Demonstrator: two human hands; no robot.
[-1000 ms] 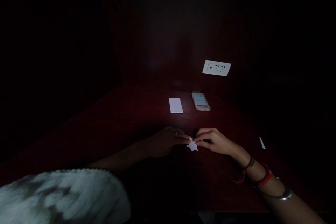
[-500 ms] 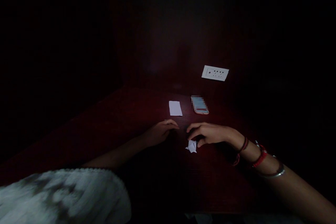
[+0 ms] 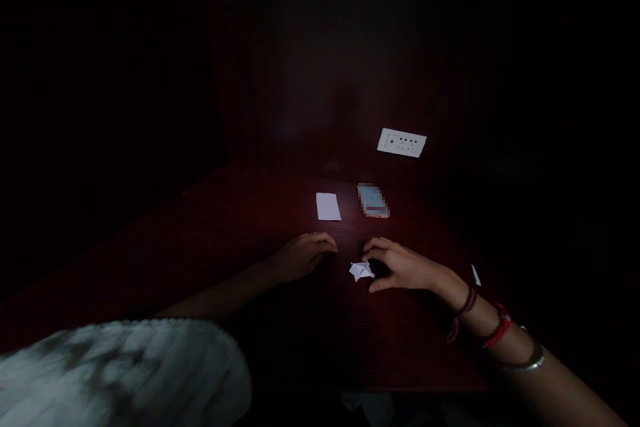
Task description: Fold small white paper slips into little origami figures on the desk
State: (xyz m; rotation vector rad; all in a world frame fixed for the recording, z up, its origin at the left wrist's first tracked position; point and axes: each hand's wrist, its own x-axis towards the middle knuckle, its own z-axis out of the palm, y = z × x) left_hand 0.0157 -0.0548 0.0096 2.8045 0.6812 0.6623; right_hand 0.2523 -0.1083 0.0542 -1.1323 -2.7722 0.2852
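Observation:
A small folded white paper figure (image 3: 361,271) with several pointed tips lies on the dark red table (image 3: 280,213). Just to its right is my right hand (image 3: 395,265), with thumb and fingers spread about the figure's right end; whether a fingertip touches the paper I cannot tell. My left hand (image 3: 305,255) rests to the left of the figure, apart from it, loosely curved and holding nothing. A ring shows on one of its fingers.
Beyond my hands lie a folded white sheet (image 3: 328,207) and a phone (image 3: 373,201) with a blurred screen. A thin white paper strip (image 3: 476,275) lies at the right. A white wall socket (image 3: 402,143) is set above the table. The surroundings are very dark.
Both hands were pinching the paper figure earlier. The left has let go and drawn back leftward; the right has opened beside it. The figure has turned so its tips point differently.

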